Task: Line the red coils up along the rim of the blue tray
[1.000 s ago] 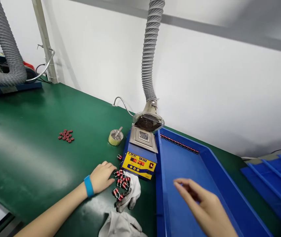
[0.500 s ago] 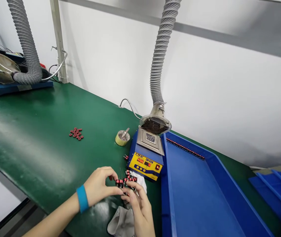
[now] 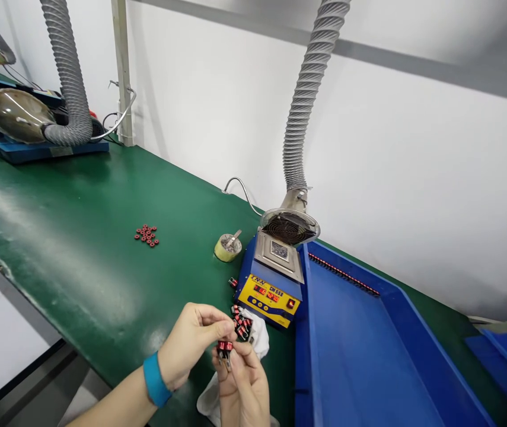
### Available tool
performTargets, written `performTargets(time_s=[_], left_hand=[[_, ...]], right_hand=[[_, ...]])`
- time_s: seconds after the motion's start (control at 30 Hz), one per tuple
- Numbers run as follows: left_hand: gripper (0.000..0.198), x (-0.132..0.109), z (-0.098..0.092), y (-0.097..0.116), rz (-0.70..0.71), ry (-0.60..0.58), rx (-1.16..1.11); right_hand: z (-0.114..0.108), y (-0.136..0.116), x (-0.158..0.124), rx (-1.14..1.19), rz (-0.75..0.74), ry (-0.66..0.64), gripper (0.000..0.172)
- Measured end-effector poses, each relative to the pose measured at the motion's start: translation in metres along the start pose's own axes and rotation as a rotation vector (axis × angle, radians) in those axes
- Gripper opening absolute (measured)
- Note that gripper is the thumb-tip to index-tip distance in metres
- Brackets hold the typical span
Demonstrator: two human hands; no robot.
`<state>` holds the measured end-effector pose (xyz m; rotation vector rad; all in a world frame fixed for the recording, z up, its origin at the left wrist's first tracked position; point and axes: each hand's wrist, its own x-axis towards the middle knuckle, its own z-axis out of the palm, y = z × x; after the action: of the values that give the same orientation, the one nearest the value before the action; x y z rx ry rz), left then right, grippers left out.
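Up off coil pile [image 3: 241, 323] now: my L hand [image 3: 191, 344] + R hand [image 3: 244, 385] both pinch one red coil [image 3: 224, 346], leads clear, prob to check.

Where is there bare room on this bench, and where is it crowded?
Bare: the green bench between the red rings and its near edge, and the floor of the blue tray below its row of red parts. Crowded: before the heater box, where the left hand and right hand pinch a red coil over loose coils and a cloth.
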<state>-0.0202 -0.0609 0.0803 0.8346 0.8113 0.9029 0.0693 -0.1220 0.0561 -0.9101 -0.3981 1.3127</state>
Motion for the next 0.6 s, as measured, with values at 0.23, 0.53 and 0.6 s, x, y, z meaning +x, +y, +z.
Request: performTargets(time_s=[0.23, 0.53, 0.6], left_hand=[[0.018, -0.001, -0.003, 0.015, 0.265, 0.266, -0.119], [0.021, -0.018, -0.038, 0.001, 0.223, 0.113, 0.483], [0.021, -0.027, -0.061, -0.020, 0.264, 0.125, 0.795]], right_hand=[[-0.008, -0.003, -0.001, 0.012, 0.060, -0.041, 0.019], [-0.031, -0.023, -0.002, -0.035, 0.128, -0.027, 0.020], [-0.042, -0.051, 0.004, -0.142, 0.118, -0.012, 0.021]])
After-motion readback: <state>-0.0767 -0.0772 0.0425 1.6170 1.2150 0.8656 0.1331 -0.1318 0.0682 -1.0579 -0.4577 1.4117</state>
